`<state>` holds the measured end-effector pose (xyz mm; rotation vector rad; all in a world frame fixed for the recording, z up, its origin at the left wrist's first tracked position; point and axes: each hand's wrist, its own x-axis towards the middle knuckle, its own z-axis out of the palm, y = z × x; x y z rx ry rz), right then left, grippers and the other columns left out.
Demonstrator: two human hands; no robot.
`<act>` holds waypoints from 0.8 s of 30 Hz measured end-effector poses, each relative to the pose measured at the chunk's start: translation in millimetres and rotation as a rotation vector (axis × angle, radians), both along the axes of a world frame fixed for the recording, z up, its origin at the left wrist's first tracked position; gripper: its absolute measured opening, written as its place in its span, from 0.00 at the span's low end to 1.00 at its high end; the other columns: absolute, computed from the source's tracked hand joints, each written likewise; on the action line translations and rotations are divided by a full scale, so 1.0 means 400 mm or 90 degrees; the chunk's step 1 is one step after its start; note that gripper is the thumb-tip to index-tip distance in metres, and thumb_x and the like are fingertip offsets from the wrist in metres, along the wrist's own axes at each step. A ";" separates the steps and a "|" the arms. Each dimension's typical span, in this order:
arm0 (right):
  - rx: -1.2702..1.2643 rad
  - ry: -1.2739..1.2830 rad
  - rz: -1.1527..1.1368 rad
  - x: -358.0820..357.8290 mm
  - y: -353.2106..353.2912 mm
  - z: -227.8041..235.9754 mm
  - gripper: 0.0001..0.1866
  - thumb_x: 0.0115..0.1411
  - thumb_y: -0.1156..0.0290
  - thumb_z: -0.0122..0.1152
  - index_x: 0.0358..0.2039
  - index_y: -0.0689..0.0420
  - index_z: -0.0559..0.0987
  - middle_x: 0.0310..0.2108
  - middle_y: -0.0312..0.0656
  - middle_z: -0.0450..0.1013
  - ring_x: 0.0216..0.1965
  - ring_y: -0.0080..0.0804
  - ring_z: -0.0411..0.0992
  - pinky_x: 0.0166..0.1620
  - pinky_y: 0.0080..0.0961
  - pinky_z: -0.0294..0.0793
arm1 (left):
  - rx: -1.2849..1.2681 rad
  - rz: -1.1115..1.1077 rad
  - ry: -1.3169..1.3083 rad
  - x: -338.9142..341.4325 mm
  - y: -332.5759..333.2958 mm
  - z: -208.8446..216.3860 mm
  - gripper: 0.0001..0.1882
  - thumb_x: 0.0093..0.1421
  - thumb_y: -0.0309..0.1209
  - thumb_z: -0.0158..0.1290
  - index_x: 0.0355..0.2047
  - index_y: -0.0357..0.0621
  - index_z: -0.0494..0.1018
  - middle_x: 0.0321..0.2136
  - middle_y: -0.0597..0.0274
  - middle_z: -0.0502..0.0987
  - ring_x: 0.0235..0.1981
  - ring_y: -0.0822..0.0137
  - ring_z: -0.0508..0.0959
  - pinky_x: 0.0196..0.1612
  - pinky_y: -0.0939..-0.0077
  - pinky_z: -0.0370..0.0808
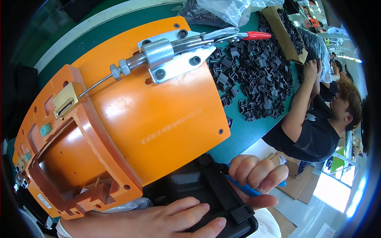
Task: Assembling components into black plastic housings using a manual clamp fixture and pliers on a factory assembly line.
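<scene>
A black plastic housing point(186, 178) with a raised rim bar lies at the lower middle, close to my body. My left hand point(178, 218) rests on it with fingers stretched out and apart. At the bar's right side, my right hand point(258, 174) is closed round a blue-handled tool point(248, 189), whose working end is hidden at the housing's edge. Beyond both hands lies an orange fixture plate point(170, 119) with an orange frame point(101, 139) at its left. A steel toggle clamp point(158, 53) with a red grip point(258, 35) is bolted on the plate.
Many small black plastic clips point(264, 75) are heaped on the green table point(224, 148), beside an open cardboard box point(281, 33) and a clear plastic bag point(228, 10). At the right, a co-worker point(313, 127) in a dark shirt reaches toward wrapped goods. Flattened cardboard point(309, 184) lies on the floor.
</scene>
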<state>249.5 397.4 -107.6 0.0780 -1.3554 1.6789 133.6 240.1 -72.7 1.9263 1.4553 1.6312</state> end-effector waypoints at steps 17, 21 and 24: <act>0.011 -0.002 0.009 -0.006 0.003 0.002 0.21 0.63 0.49 0.55 0.36 0.53 0.60 0.20 0.34 0.61 0.13 0.24 0.59 0.20 0.25 0.64 | 0.005 -0.013 0.012 -0.005 0.001 -0.001 0.24 0.57 0.33 0.53 0.53 0.60 0.58 0.51 0.52 0.62 0.42 0.54 0.69 0.40 0.59 0.73; 0.012 -0.003 0.011 -0.005 0.004 0.005 0.22 0.63 0.49 0.55 0.35 0.53 0.60 0.20 0.34 0.61 0.13 0.24 0.58 0.20 0.24 0.64 | -0.016 -0.074 0.066 0.013 -0.018 -0.017 0.24 0.57 0.33 0.52 0.53 0.60 0.57 0.51 0.52 0.62 0.42 0.54 0.68 0.41 0.59 0.72; 0.010 -0.007 0.011 -0.005 0.004 0.004 0.22 0.62 0.49 0.55 0.35 0.53 0.60 0.20 0.35 0.61 0.13 0.24 0.58 0.20 0.24 0.64 | 0.002 -0.010 0.016 0.003 -0.002 -0.002 0.23 0.58 0.34 0.51 0.52 0.60 0.58 0.51 0.52 0.62 0.42 0.53 0.68 0.41 0.59 0.72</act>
